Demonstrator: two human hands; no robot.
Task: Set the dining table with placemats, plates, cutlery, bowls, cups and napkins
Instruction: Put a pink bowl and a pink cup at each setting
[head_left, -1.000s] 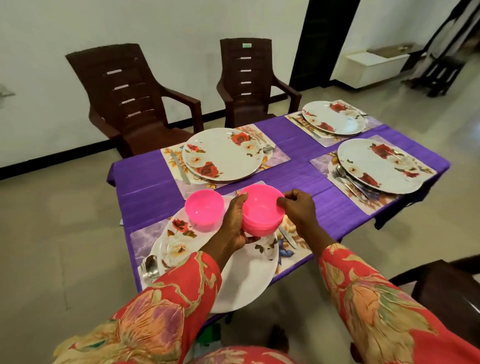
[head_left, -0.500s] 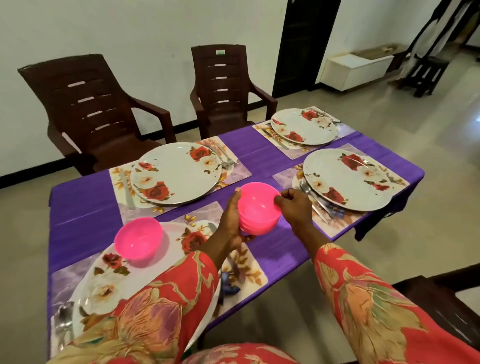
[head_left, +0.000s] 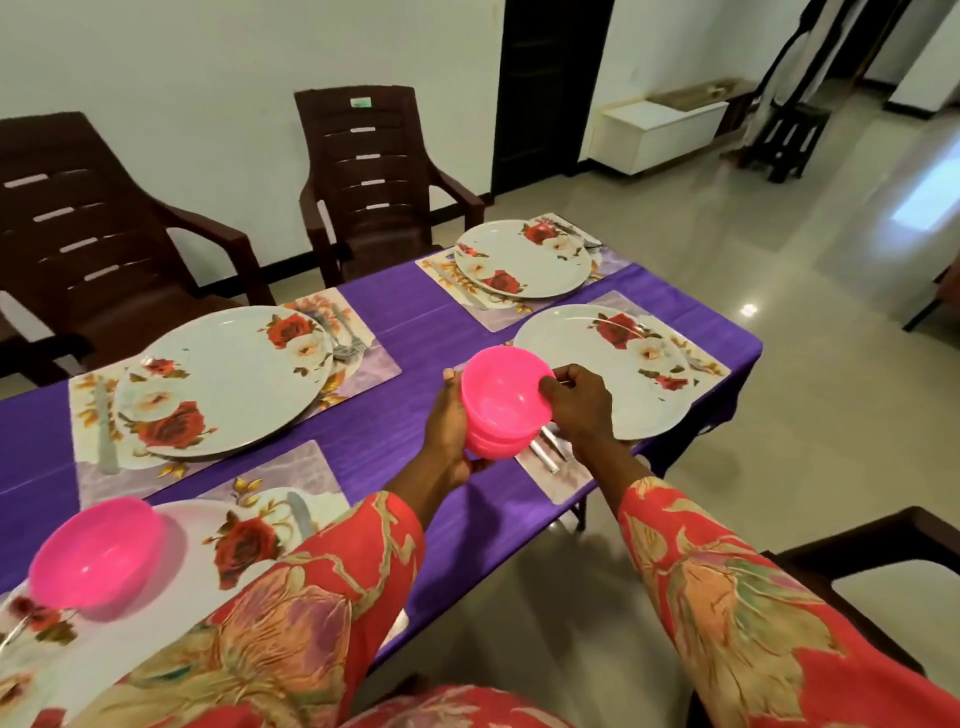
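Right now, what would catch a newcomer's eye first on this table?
The stack of pink bowls held above the purple tablecloth, left hand on its side, right hand at its rim. Then the single pink bowl already set on the near-left plate, and three more floral plates without bowls.

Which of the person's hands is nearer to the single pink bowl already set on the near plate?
Left. The left hand cups the bowl stack on the side facing the single pink bowl; the right hand grips the stack's far side.
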